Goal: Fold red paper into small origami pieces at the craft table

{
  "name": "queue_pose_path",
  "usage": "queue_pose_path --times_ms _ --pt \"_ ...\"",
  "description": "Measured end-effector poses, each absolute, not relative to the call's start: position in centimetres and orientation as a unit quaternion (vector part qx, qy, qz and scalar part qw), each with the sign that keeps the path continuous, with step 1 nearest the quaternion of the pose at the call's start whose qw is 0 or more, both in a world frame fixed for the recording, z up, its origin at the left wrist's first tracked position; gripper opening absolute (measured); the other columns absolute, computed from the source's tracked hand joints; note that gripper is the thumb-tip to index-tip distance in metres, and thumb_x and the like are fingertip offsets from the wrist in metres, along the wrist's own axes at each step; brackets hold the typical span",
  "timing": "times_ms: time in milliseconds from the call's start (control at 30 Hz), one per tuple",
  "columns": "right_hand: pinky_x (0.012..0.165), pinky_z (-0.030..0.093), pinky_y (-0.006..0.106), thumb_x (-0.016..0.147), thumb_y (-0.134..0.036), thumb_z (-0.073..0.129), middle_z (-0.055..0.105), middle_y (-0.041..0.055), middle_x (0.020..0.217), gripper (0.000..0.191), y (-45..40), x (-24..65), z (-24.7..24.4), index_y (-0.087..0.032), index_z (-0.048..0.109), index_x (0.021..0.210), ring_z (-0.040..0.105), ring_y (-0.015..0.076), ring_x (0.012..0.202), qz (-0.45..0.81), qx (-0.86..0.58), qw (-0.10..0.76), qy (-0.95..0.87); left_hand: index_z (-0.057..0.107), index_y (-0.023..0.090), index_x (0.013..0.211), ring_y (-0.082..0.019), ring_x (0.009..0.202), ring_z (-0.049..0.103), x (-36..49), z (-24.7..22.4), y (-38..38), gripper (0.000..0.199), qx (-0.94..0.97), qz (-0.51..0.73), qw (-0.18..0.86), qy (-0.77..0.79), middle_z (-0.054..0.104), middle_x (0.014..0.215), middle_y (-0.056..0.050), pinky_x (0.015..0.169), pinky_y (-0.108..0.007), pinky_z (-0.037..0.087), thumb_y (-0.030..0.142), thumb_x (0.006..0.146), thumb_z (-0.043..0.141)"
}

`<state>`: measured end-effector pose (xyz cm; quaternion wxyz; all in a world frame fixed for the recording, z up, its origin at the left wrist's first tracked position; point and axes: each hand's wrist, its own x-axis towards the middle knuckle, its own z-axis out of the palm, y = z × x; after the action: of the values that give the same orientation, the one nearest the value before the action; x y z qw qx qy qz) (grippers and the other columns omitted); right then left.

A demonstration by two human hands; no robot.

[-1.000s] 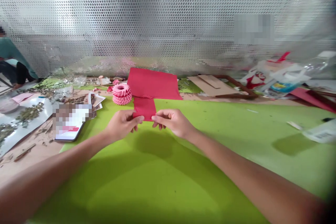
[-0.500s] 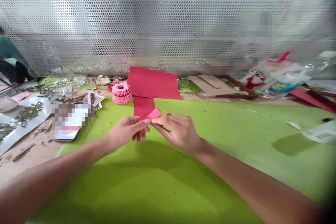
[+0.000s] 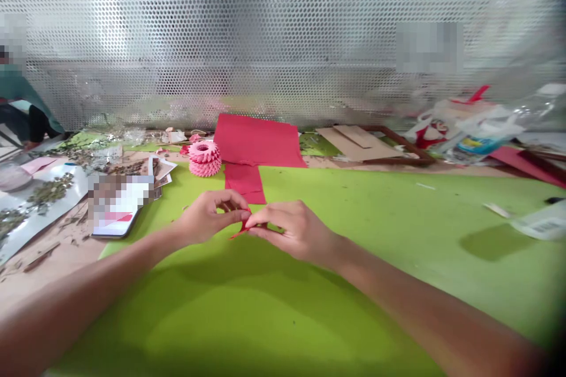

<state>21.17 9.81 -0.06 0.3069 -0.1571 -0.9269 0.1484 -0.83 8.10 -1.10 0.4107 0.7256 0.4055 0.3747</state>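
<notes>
Red paper scrap is pinched between the fingertips of the left hand and right hand above a green mat.

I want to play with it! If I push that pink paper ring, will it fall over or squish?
The pink paper ring looks all folded paper, so probably light. It sits low and wide, so a push might slide it, not tip it. Its thin pointed edges could bend if squeezed.
</notes>
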Motion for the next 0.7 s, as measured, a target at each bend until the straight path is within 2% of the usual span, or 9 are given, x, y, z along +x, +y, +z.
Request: queue_pose_path --times_ms 100,200,300,433,600,700 --pt "0.067 0.048 0.024 0.094 -0.026 0.062 0.076 0.0019 0.086 0.011 9.9 21.3 0.2 -0.019 0.070 0.097 0.068 0.0121 0.072 0.156 -0.149 0.303 -0.928 0.069 0.014 0.083 -0.012 0.069 0.063 -1.0 -1.4 8.4 0.018 0.700 0.374 0.461 0.397 0.071 0.078 -0.003 0.064 -0.023 0.048 0.032 0.083 0.069" --pt "0.072 0.050 0.025 0.095 -0.026 0.061 0.076 0.0025 0.089 0.012 10.1 21.4 0.3 -0.019 0.071 0.097 0.069 0.0135 0.077 0.171 -0.145 0.288 -0.931 0.070 0.015 0.089 -0.013 0.071 0.065 -1.3 -1.5 8.6 0.017 0.702 0.365 0.467 0.396 0.073 0.080 -0.004 0.066 -0.023 0.050 0.030 0.081 0.070" --pt "0.074 0.050 0.026 0.095 -0.025 0.061 0.076 0.0029 0.091 0.013 10.3 21.5 0.4 -0.019 0.072 0.097 0.069 0.0147 0.080 0.183 -0.144 0.260 -0.937 0.073 0.018 0.093 -0.014 0.075 0.067 -1.4 -1.4 8.6 0.015 0.729 0.348 0.423 0.411 0.075 0.085 -0.003 0.070 -0.024 0.051 0.028 0.082 0.069" --pt "0.073 0.051 0.027 0.093 -0.025 0.062 0.076 0.0035 0.092 0.013 10.7 21.6 0.5 -0.020 0.073 0.097 0.069 0.0159 0.079 0.200 -0.165 0.231 -0.938 0.076 0.021 0.083 -0.014 0.076 0.068 -1.3 -1.3 8.4 0.011 0.747 0.338 0.345 0.457 0.076 0.083 -0.001 0.071 -0.023 0.050 0.025 0.083 0.065" --pt "0.067 0.048 0.025 0.089 -0.031 0.067 0.075 0.0024 0.089 0.013 10.9 21.7 1.0 -0.021 0.075 0.091 0.067 0.0142 0.074 0.279 -0.218 0.192 -0.915 0.076 0.022 0.081 -0.015 0.073 0.068 -0.9 -1.5 8.3 0.013 0.735 0.328 0.351 0.479 0.076 0.082 -0.001 0.068 -0.024 0.050 0.029 0.084 0.065" --pt "0.058 0.042 0.024 0.088 -0.033 0.068 0.074 0.0017 0.082 0.015 10.7 21.6 1.3 -0.020 0.076 0.089 0.061 0.0116 0.063 0.274 -0.275 0.199 -0.900 0.076 0.022 0.082 -0.015 0.074 0.069 -0.7 -1.5 8.2 0.014 0.733 0.335 0.341 0.485 0.077 0.083 0.000 0.068 -0.024 0.051 0.028 0.084 0.064"
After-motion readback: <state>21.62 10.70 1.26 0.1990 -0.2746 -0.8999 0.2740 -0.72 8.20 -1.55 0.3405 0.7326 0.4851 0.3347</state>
